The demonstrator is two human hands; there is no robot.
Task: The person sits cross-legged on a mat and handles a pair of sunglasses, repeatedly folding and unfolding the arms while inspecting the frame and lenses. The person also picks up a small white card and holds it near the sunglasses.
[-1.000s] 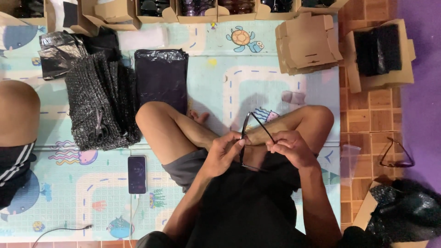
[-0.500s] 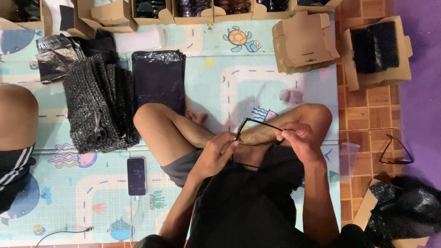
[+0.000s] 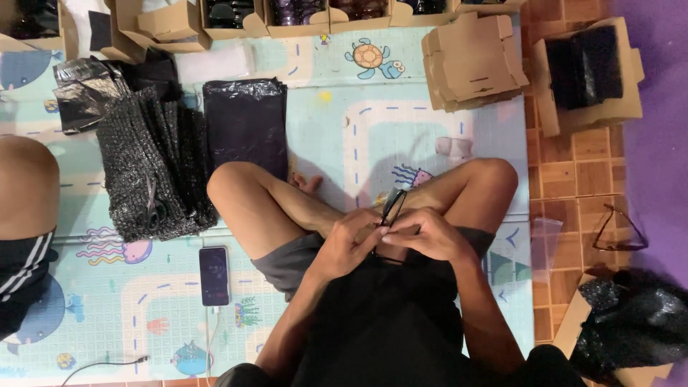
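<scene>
I sit cross-legged on a patterned play mat [image 3: 401, 129]. Both hands meet over my lap around a pair of dark-framed glasses [image 3: 391, 208], now folded into a narrow dark shape that sticks up between the fingers. My left hand [image 3: 349, 240] grips the lower part from the left. My right hand [image 3: 423, 233] closes over it from the right, fingers curled. The lenses are mostly hidden by my fingers.
A stack of black bubble-wrap sleeves [image 3: 147, 172] with scissors on it and a black plastic bag [image 3: 245, 125] lie at left. A phone [image 3: 213, 276] rests on the mat. Folded cardboard boxes [image 3: 473, 61], another pair of glasses [image 3: 620, 229] and a person's knee [image 3: 25, 186] are nearby.
The glasses were open with their arms spread; they are now folded together. My hands have drawn close to each other around them.
</scene>
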